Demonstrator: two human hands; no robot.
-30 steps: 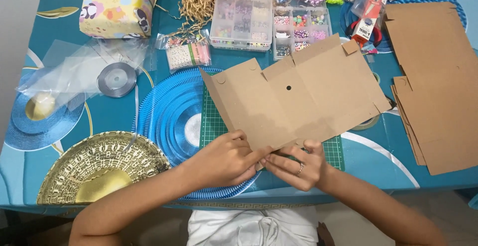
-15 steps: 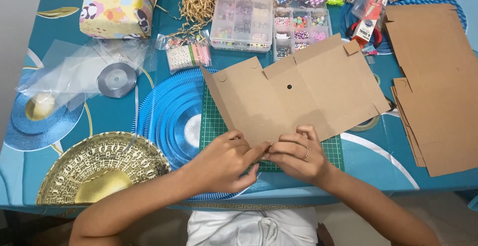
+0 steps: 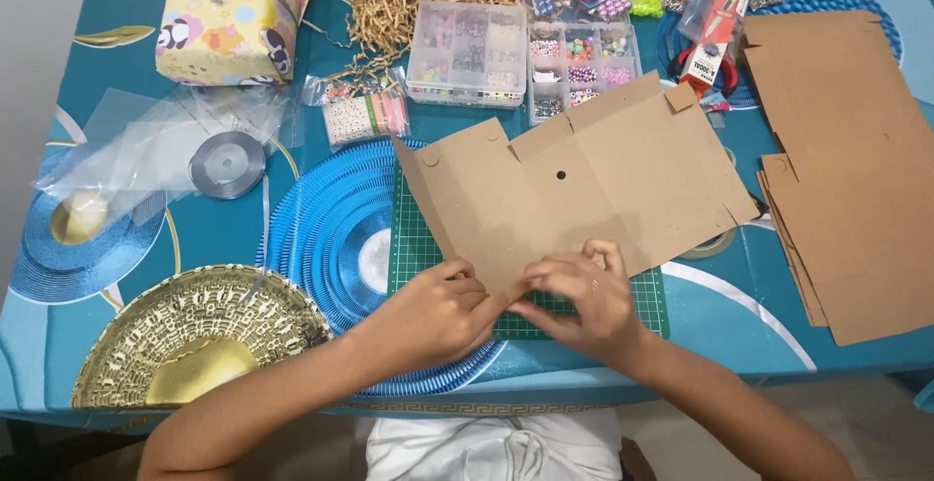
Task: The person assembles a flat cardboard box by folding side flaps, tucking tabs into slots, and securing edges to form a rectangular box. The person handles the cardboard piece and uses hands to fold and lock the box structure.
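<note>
Left hand (image 3: 433,311) and right hand (image 3: 582,301), at lower centre, pinch the near edge of a flat brown cardboard box blank (image 3: 574,184) lying on a green cutting mat (image 3: 413,243) at centre of the tabletop (image 3: 720,325).

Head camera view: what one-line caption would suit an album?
Both hands, left hand and right hand, pinch the near edge of a flat cardboard box blank over a green cutting mat.

My left hand (image 3: 435,311) and right hand (image 3: 584,296) hid cardboard sheet's (image 3: 574,184) near edge; green cutting mat (image 3: 413,248) mostly covered; bead organiser's (image 3: 582,58) contents too small to tell.
</note>
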